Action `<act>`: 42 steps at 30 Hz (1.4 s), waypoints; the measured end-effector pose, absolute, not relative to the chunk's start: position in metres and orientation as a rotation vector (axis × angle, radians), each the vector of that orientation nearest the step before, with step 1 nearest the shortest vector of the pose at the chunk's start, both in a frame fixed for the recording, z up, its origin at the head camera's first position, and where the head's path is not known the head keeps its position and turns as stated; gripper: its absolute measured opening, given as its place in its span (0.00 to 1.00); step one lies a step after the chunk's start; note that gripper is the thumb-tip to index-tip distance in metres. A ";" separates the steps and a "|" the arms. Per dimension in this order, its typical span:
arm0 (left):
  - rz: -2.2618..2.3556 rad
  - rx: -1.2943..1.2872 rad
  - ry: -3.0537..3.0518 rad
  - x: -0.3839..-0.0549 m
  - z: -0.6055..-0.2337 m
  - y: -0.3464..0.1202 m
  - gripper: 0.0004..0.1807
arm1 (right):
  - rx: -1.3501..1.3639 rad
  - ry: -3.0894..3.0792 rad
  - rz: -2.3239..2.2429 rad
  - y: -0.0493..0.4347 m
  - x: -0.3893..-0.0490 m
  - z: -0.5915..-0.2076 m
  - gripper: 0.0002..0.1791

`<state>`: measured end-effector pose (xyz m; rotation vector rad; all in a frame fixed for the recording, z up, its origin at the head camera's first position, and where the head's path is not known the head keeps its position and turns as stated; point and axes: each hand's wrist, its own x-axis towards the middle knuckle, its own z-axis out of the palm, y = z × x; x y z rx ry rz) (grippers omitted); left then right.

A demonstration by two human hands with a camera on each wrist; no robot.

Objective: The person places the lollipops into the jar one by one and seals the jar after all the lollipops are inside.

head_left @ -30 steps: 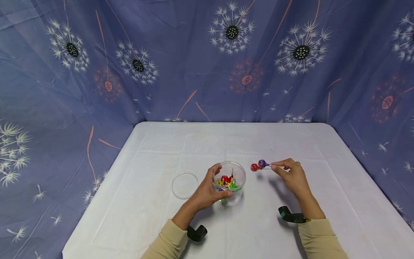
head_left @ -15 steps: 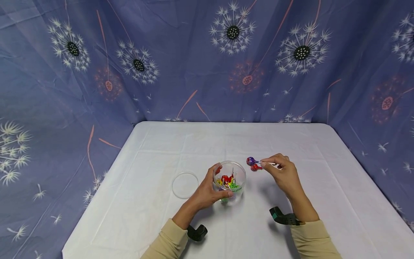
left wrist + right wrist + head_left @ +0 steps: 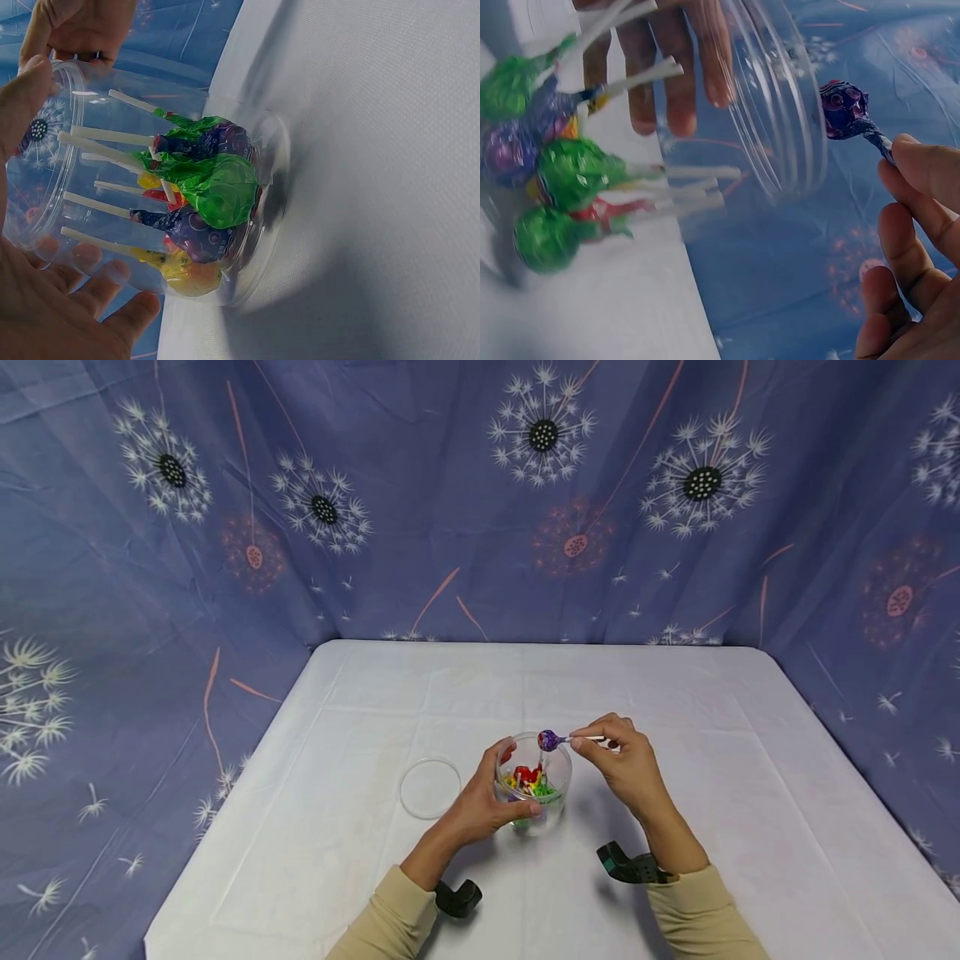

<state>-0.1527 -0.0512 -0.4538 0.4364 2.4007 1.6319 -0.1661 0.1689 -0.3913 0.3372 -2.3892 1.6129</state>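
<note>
My left hand (image 3: 483,806) grips a clear plastic jar (image 3: 553,814), thumb at the near side and fingers round the far side. Its mouth is uncovered, and several wrapped lollipops stand heads-down inside: a green one (image 3: 225,191), a yellow one (image 3: 191,274) and a purple one (image 3: 202,234) show clearly, sticks towards the rim. With thumb and fingertips my right hand (image 3: 626,768) pinches the stick of another purple-wrapped lollipop (image 3: 550,741). That lollipop lies sideways, its head overlapping the jar's far right rim in the head view and close beside the rim (image 3: 810,135) in the right wrist view.
A clear round lid (image 3: 430,760) lies on the white-covered table (image 3: 360,693), left of the jar. Blue curtain cloth (image 3: 450,510) with dandelion prints hangs behind the table and at both sides. Each wrist bears a black camera mount (image 3: 630,865).
My right hand has carried the purple lollipop leftward to the jar's mouth. The red lollipop seen right of the jar earlier is now out of sight. The left hand and jar stay put.
</note>
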 end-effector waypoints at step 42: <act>1.638 0.479 2.403 -0.153 -0.456 -0.053 0.53 | 0.423 -2.429 1.237 0.119 -0.164 -0.420 0.05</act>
